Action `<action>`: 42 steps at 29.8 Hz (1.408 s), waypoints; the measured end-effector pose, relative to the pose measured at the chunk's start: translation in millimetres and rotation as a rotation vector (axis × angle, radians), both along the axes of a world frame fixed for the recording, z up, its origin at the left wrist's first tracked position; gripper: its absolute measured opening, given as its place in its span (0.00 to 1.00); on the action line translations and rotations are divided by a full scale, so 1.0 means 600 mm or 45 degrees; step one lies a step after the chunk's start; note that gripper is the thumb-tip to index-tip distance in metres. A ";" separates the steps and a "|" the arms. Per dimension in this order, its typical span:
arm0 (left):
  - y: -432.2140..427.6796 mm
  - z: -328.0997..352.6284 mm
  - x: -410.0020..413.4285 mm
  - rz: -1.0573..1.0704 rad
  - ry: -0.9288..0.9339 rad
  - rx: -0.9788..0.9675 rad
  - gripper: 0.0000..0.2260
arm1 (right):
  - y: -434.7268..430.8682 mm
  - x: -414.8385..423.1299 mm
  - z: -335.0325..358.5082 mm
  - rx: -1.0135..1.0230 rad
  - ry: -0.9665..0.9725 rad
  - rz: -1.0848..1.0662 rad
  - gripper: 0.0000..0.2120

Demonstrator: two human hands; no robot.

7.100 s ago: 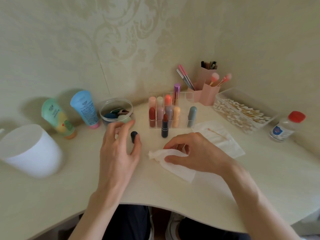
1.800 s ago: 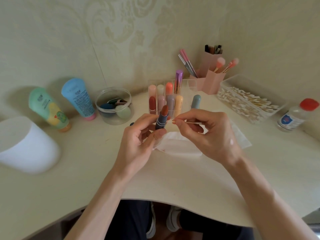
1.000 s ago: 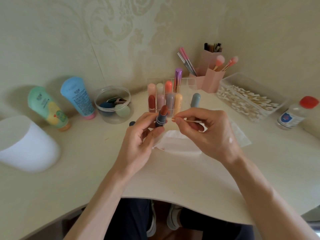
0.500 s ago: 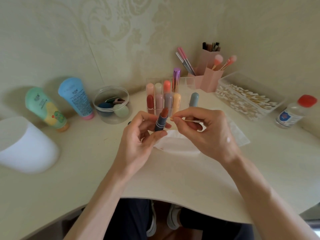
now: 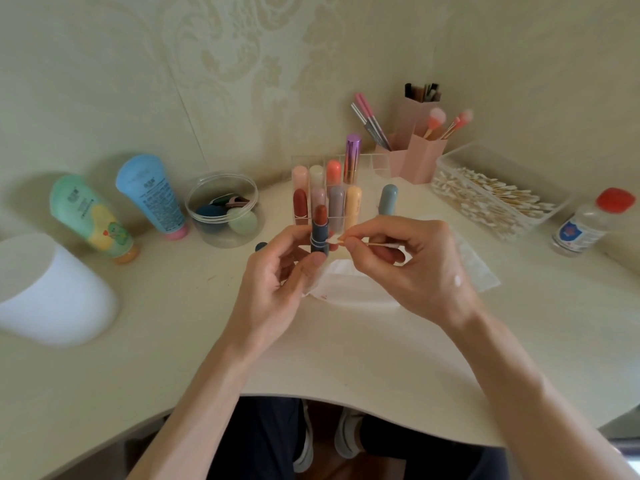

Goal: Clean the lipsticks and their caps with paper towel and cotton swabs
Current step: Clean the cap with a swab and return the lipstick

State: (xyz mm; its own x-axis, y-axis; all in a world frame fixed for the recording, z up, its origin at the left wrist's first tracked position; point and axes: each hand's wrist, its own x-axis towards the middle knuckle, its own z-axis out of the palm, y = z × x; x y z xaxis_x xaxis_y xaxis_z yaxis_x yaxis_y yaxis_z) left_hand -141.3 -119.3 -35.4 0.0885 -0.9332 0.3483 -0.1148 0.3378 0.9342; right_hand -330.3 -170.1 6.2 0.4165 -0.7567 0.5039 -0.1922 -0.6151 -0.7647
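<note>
My left hand (image 5: 277, 282) holds an uncapped lipstick (image 5: 319, 230) upright above the desk: dark blue-grey tube, brownish-red bullet. My right hand (image 5: 412, 265) pinches a cotton swab (image 5: 356, 241) whose white tip touches the tube's right side near its collar. The lipstick's dark cap (image 5: 260, 246) stands on the desk just left of my left hand, partly hidden. A crumpled paper towel (image 5: 353, 289) with faint red marks lies under both hands. A second flat paper towel (image 5: 474, 268) lies to the right, mostly behind my right hand.
A clear organizer (image 5: 298, 161) with several capped lipsticks stands behind my hands, a grey-blue lipstick (image 5: 388, 199) beside it. At right: a clear box of cotton swabs (image 5: 491, 199) and a red-capped bottle (image 5: 588, 223). At left: a sponge jar (image 5: 223, 209), two tubes, a white bin (image 5: 48, 292).
Since seven seconds ago my left hand picked up the lipstick and my right swapped the towel for a swab. In the last second the swab tip moved against the tube.
</note>
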 end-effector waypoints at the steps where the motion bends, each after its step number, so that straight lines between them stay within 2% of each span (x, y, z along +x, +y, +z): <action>1: 0.000 -0.001 0.000 -0.006 -0.006 -0.003 0.08 | 0.000 0.000 0.000 0.001 -0.001 0.004 0.11; 8: 0.003 -0.001 -0.003 -0.073 0.044 0.063 0.11 | -0.001 0.000 -0.005 -0.014 0.010 0.022 0.06; 12: 0.003 0.001 -0.003 -0.039 0.033 0.026 0.08 | -0.001 0.002 -0.008 -0.004 0.006 0.046 0.04; 19: 0.006 -0.001 -0.003 -0.116 0.024 0.057 0.13 | -0.001 0.000 0.002 -0.005 -0.027 0.026 0.13; 24: 0.003 0.001 -0.002 -0.094 -0.036 0.009 0.13 | -0.003 0.000 -0.005 -0.025 -0.011 -0.011 0.10; 27: 0.004 0.004 -0.004 -0.096 0.037 -0.002 0.14 | -0.002 -0.001 -0.005 -0.037 0.018 0.005 0.09; 32: 0.005 0.003 -0.004 -0.088 0.123 0.025 0.08 | -0.002 0.002 -0.008 -0.047 0.036 0.022 0.06; 42: 0.005 0.003 -0.003 -0.066 0.046 0.016 0.08 | 0.000 -0.001 -0.001 -0.036 0.003 0.003 0.08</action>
State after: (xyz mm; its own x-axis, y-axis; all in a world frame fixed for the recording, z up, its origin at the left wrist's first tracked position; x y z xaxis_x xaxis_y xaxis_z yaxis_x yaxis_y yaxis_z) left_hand -142.9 -116.5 -33.4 0.0520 -0.9411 0.3342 -0.0633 0.3309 0.9415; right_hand -330.6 -170.0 5.4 0.4198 -0.7412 0.5238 -0.1925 -0.6367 -0.7467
